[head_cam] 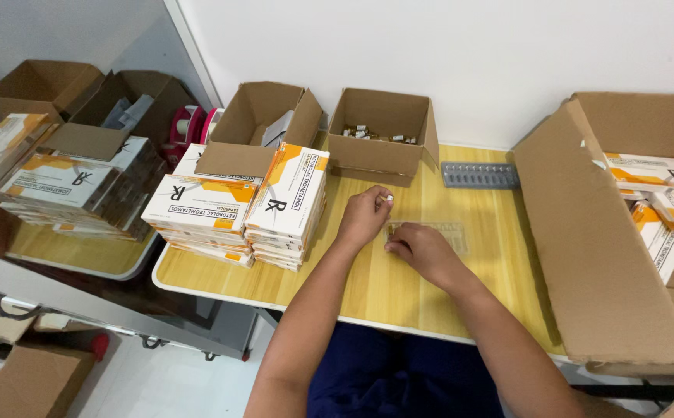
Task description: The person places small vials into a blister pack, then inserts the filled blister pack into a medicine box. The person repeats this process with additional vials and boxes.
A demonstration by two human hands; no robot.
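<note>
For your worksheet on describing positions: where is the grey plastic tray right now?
In the head view, the grey plastic tray lies at the back of the yellow table, between the small open carton and the big carton on the right.

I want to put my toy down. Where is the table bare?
Bare wood lies along the table's front edge, below both hands, and between the grey tray and the clear tray. The left end is crowded with stacked cartons; the big box fills the right.

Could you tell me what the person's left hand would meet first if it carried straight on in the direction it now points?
Most likely the open brown box of small vials at the table's back. The left hand points up and away across bare tabletop, with nothing between, though depth is hard to judge.
</note>
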